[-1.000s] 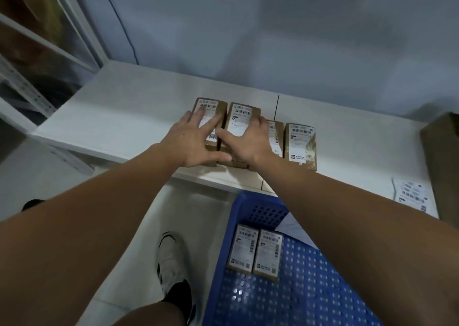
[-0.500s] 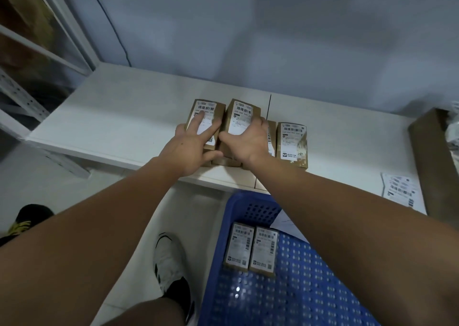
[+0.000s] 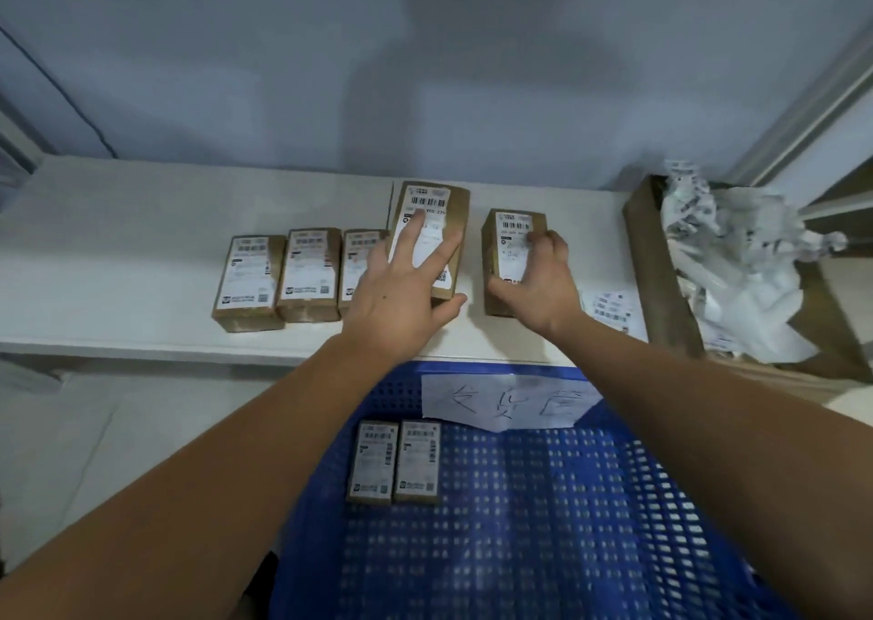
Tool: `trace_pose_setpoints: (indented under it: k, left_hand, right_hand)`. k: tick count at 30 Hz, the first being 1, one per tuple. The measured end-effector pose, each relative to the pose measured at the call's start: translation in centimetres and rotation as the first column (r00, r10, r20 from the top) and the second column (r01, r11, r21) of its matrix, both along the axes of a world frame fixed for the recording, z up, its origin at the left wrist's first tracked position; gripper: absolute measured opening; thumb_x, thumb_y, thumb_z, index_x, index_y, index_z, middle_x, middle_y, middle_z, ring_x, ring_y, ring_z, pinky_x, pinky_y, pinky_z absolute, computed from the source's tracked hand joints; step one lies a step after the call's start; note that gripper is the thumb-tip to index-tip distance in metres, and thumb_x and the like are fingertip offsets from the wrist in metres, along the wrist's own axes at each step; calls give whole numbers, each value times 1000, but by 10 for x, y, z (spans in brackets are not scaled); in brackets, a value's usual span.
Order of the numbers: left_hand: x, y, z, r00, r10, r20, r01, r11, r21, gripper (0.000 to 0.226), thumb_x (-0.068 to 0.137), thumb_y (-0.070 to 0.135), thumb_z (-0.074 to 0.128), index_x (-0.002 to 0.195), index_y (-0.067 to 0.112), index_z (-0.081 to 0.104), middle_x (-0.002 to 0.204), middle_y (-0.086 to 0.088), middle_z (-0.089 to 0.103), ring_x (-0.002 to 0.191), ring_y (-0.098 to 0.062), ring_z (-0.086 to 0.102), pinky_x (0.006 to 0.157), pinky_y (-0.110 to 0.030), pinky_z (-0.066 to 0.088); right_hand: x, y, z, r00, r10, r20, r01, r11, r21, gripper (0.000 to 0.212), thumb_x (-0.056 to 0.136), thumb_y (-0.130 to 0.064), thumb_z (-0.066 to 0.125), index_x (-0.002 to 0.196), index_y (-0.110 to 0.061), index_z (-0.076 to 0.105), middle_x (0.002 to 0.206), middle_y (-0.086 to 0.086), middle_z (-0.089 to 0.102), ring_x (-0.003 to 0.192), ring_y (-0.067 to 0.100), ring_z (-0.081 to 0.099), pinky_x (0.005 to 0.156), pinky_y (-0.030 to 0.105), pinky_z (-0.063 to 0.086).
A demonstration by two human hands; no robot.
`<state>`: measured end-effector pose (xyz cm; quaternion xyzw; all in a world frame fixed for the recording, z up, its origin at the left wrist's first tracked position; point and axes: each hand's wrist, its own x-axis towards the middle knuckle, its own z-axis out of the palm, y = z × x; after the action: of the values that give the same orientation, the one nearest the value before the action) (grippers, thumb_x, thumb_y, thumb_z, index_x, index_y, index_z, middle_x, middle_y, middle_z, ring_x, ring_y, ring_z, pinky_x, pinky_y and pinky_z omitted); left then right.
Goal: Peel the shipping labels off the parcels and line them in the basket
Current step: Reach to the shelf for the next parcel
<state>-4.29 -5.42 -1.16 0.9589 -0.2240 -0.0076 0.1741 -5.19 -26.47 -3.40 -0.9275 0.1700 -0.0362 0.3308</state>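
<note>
Parcels here are small brown cardboard boxes, and they look light and stiff, easy to lift one-handed by the long sides; this is a guess from their size and from how one is held. Each label is thin paper stuck flat on top, likely to tear or curl, so a corner or edge is the place to start a peel. The left hand (image 3: 401, 298) lies spread, fingers straight on the label of a raised parcel (image 3: 431, 237), thumb under its near end. The right hand (image 3: 538, 279) curls round another parcel (image 3: 512, 260) that stands on the worktop (image 3: 118, 222), fingertips at the label's right edge. Counting: five parcels at the worktop, three of them in a row (image 3: 293, 274) to the left, and two parcels (image 3: 394, 461) side by side in the blue basket (image 3: 590, 501). One loose label (image 3: 611, 310) lies near the right wrist, and a cardboard box (image 3: 661, 284) of crumpled white paper sits at the far right.
</note>
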Motion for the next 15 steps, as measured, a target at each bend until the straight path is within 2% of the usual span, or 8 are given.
trace_pose_setpoints:
  k: [5, 9, 15]
  left_hand:
    - [-6, -48, -22, 1000, -17, -10, 17, 1000, 0, 78, 98, 64, 51, 162, 50, 8, 173, 6, -5, 153, -38, 16, 118, -57, 37]
    - [-16, -54, -33, 997, -64, 43, 62, 997, 48, 80, 96, 65, 52, 163, 44, 15, 174, 0, 4, 149, -39, 27, 109, -57, 47]
    - [-36, -54, -25, 996, -71, 47, 68, 996, 64, 80, 95, 64, 56, 163, 44, 19, 174, -3, 6, 147, -38, 30, 110, -51, 46]
  right_hand:
    - [-21, -56, -38, 994, -29, -102, 25, 999, -45, 87, 81, -50, 74, 148, -12, 34, 158, 8, 20, 135, 36, 42, 114, 47, 40]
    - [-24, -73, -63, 988, 31, -152, -37, 999, -37, 88, 84, -54, 70, 149, -11, 31, 161, 7, 13, 138, 37, 38, 117, 47, 36]
    - [-29, -80, -69, 968, 121, -222, -135, 989, -51, 91, 87, -62, 65, 155, -15, 26, 166, 2, 3, 150, 34, 23, 122, 50, 27]
